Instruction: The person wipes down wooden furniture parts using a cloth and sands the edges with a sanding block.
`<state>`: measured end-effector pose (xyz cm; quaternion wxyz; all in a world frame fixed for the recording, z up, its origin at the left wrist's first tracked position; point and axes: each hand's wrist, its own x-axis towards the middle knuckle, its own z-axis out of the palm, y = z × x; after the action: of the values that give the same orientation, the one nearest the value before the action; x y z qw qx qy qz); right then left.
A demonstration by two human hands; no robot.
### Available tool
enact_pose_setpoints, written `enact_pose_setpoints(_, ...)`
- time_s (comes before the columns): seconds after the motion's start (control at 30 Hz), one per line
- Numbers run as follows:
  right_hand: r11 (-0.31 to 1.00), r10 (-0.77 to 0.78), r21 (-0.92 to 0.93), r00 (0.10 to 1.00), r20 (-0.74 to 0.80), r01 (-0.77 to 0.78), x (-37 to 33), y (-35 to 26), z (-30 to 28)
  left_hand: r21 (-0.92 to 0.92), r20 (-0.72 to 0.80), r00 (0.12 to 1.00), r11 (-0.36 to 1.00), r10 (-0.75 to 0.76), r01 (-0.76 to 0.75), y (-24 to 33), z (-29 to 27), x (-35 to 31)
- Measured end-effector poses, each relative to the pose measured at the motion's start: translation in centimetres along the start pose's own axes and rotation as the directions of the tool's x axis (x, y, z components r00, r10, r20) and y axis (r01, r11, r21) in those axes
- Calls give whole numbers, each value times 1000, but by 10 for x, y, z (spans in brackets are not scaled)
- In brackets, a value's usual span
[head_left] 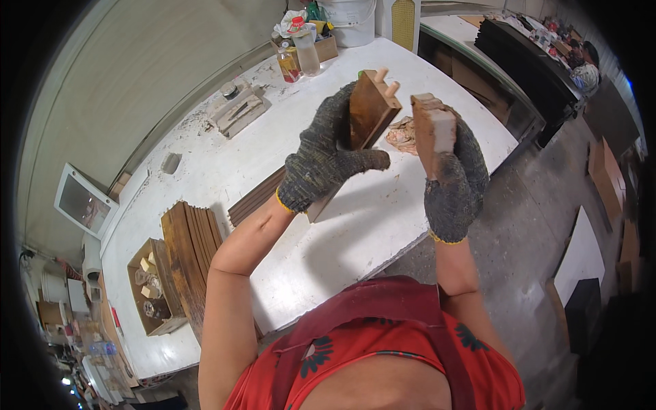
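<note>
A brown-stained wooden board (pixel 372 113) stands tilted above the white table, with two pale dowels (pixel 387 81) sticking out of its upper end. My left hand (pixel 326 150), in a dark grey knitted glove, grips it from the left with the thumb stretched away from the face. The board's lower part is hidden behind that hand and wrist. In my right hand (pixel 459 188), gloved alike, is a block (pixel 435 131) with a brown-stained face and a whitish side; its material I cannot make out. A small gap separates block and board. Behind them lies a crumpled, stained rag (pixel 403 134).
On the white table (pixel 369 239), stacked brown boards (pixel 195 239) and a carton of small pieces (pixel 154 290) stand at left. Further boards (pixel 258 195) lie beyond my left forearm. Bottles (pixel 305 51) and a white bucket (pixel 348 20) are at the back. A person (pixel 585 68) is far right.
</note>
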<state>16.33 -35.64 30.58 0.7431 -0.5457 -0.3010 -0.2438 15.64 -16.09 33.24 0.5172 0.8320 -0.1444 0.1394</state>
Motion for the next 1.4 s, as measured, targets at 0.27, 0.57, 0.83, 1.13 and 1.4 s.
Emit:
enact_pose_setpoints(0.27,963,-94,-252,995,34,100,27,20,11,-124,-1,999,991,-42,42,-9,-19,-2)
enact_pose_setpoints(0.57,952,-47,-304,999,12,48,16,12,39,-95,116,993,995,4,7,-17,-8,-6)
enact_pose_setpoints(0.83,967,-141,-197,983,116,162,-2,-5,40,33,11,995,994,101,-101,-19,1,-9)
enact_pose_setpoints(1.13,998,-61,-24,998,-8,61,22,-6,25,-145,32,999,989,19,-14,-22,-3,0)
enact_pose_setpoints(1.4,958,-113,-258,991,67,127,24,11,39,100,-90,995,995,32,-23,-18,8,-5)
